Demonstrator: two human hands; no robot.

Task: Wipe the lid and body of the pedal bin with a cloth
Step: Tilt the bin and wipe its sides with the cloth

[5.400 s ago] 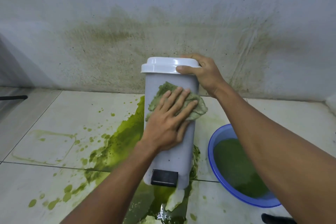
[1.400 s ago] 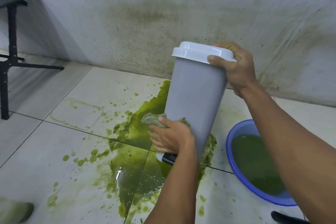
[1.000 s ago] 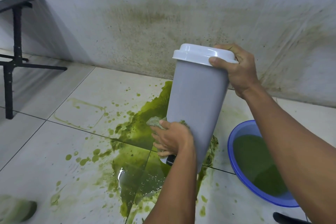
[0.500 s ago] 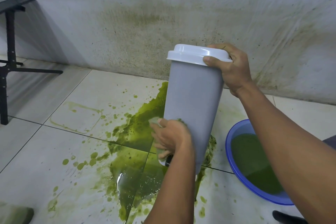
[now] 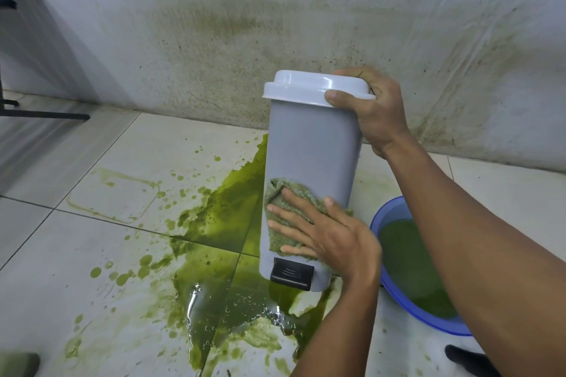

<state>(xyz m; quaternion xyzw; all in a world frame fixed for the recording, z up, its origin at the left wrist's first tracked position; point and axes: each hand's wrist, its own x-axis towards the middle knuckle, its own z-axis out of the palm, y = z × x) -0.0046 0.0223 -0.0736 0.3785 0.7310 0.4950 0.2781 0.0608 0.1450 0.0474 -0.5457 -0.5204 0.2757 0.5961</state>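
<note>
The right hand (image 5: 372, 113) clamps the lid (image 5: 315, 87) rim, steadying the tilted pedal bin (image 5: 309, 156) over the green puddle (image 5: 232, 294). Well below that grip, the left hand (image 5: 330, 239) presses the cloth (image 5: 284, 193) flat-fingered above the pedal (image 5: 292, 274). Light, stiff, slick plastic, I'd guess: the rim holds best.

Tiled floor (image 5: 92, 254) under green puddle (image 5: 226, 211) and blue basin (image 5: 393, 208)

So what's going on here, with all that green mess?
A person is wiping a grey pedal bin. The right hand grips its white lid to steady it, while the left hand presses a green-stained cloth against the lower body, above the black pedal. Green liquid lies spilled on the floor, and a blue basin of green water sits beside the bin.
</note>
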